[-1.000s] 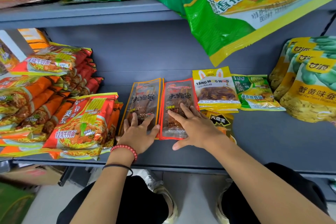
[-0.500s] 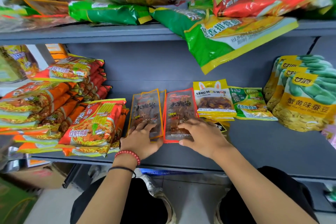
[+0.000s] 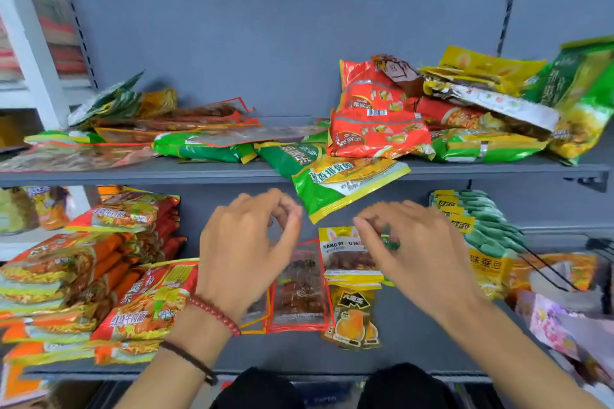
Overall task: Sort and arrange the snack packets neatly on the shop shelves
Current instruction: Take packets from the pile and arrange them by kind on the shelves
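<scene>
Left hand (image 3: 246, 252) and right hand (image 3: 418, 252) raised, loosely curled, empty; red-edged snack packets (image 3: 300, 292) flat on lower shelf (image 3: 432, 342) beneath.

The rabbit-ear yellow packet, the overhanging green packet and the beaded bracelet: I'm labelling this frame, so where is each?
Rabbit-ear yellow packet (image 3: 345, 259): head view, on its printed front.
Overhanging green packet (image 3: 335, 189): head view, on the part hanging past the upper shelf edge.
Beaded bracelet (image 3: 216, 315): head view, on beads at the left wrist.

Grey metal shop shelving here, with a plain grey back panel (image 3: 282, 43) and slotted uprights (image 3: 508, 3). A white post (image 3: 36, 53) stands at the left edge, lighting's pretty even.
</scene>
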